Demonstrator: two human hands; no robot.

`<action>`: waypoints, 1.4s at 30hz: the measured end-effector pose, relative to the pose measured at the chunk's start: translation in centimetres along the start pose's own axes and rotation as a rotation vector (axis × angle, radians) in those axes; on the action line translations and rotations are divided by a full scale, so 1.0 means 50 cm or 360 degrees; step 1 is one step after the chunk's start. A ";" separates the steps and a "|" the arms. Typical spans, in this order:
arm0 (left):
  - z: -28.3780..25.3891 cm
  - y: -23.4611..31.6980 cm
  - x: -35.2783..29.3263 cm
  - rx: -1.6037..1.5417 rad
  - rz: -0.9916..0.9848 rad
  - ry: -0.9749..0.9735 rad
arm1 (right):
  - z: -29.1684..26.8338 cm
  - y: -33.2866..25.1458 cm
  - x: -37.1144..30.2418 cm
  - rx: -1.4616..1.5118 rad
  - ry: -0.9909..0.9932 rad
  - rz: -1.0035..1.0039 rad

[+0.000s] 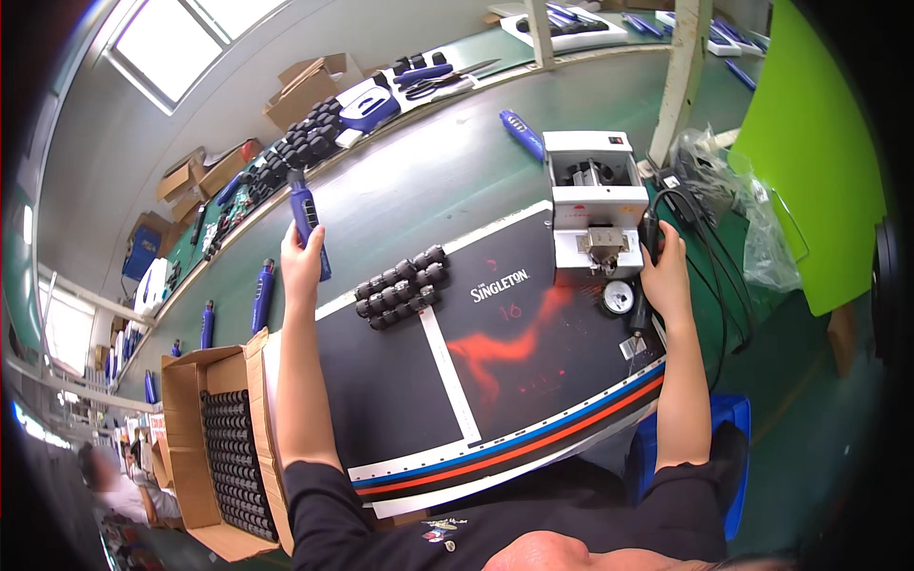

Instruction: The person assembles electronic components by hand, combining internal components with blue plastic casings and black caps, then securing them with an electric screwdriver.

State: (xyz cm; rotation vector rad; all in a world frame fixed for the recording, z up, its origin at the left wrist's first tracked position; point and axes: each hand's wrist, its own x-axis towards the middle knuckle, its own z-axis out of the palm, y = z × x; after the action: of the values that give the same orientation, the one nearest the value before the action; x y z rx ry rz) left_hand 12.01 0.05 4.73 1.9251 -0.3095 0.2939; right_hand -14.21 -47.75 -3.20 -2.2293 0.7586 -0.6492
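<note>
My left hand [303,259] is closed around a slim blue tool body [304,209] with a black end, held tilted upward over the left part of the bench. My right hand [667,276] wraps round a black electric screwdriver [641,306], its thin tip pointing down toward the mat. Just left of that hand stands a white screw feeder [596,206] with an open top and a metal block in front. A small round dial [617,297] lies by the screwdriver. Between my hands, several black cylindrical parts [401,286] sit in rows on the dark printed mat [514,352].
An open carton [176,409] of black parts stands at the left. More blue bodies [263,297] stand upright behind it; another [521,133] lies behind the feeder. Cables [721,285], a clear plastic bag [764,238] and a green panel [809,143] are at the right.
</note>
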 end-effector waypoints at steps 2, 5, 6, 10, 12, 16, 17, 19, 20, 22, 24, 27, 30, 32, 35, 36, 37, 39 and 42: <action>-0.030 -0.112 0.062 0.0656 -0.0335 0.0000 | -0.013 -0.004 -0.003 -0.0168 0.0028 -0.0034; -0.055 -0.252 0.096 0.1447 -0.0670 -0.0052 | -0.031 -0.036 -0.008 -0.0180 -0.0039 0.0008; -0.048 -0.261 0.103 0.1711 -0.0830 -0.0092 | -0.035 -0.049 -0.009 -0.0210 -0.0079 0.0028; 0.117 -0.125 0.129 0.1908 0.0002 0.0227 | -0.049 -0.055 -0.013 -0.0321 -0.0117 0.0076; 0.220 -0.049 0.165 0.1574 0.0516 -0.0067 | -0.055 -0.060 -0.009 -0.0311 -0.0131 0.0142; 0.519 0.094 0.160 0.0918 0.0448 -0.0823 | -0.070 -0.061 -0.010 -0.0179 -0.0175 0.0233; 0.576 0.102 0.153 0.0898 0.0496 -0.0860 | -0.070 -0.064 -0.009 -0.0152 -0.0175 0.0234; 0.663 0.095 0.141 0.1084 0.0443 -0.0885 | -0.061 -0.054 -0.007 -0.0099 -0.0161 0.0217; 0.687 0.086 0.138 0.1289 0.0336 -0.0870 | -0.060 -0.055 -0.006 -0.0056 -0.0182 0.0208; 0.709 0.118 0.112 0.1271 0.0314 -0.0857 | -0.066 -0.036 -0.009 0.0201 -0.0189 0.0360; 0.692 0.126 0.105 0.1372 -0.0067 -0.0537 | -0.077 -0.028 -0.006 0.0249 -0.0150 0.0338; 0.613 0.056 0.125 0.1289 0.0055 -0.0573 | -0.086 -0.003 0.011 0.0817 -0.0153 0.0269; 0.531 0.071 0.100 0.1042 -0.0120 -0.0515 | -0.114 0.011 0.020 0.1443 -0.0239 0.0356; 0.463 0.036 0.096 0.0588 -0.0157 -0.0376 | -0.121 -0.004 0.026 0.1692 -0.0154 0.0143; 0.378 0.158 -0.043 -0.0102 -0.0084 -0.0482 | -0.144 -0.002 0.020 0.2565 -0.0143 -0.0094; 0.352 0.187 -0.098 -0.0124 -0.0014 -0.0517 | -0.156 -0.009 0.019 0.2804 -0.0304 -0.0349; 0.322 0.211 -0.152 -0.0145 0.0058 -0.0640 | -0.172 -0.047 0.005 0.2820 -0.0193 -0.0359; 0.284 0.214 -0.245 0.0005 0.0462 -0.0807 | -0.197 -0.126 -0.022 0.2826 -0.0050 -0.0344; 0.265 0.199 -0.349 0.0395 0.0848 -0.1053 | -0.214 -0.236 -0.033 0.2267 0.0262 -0.0532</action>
State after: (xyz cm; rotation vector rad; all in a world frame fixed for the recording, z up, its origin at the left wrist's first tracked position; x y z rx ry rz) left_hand -7.01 -14.51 2.52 2.1162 -1.2832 0.0258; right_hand -18.22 -44.34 11.92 -0.9582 -0.1114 -1.0733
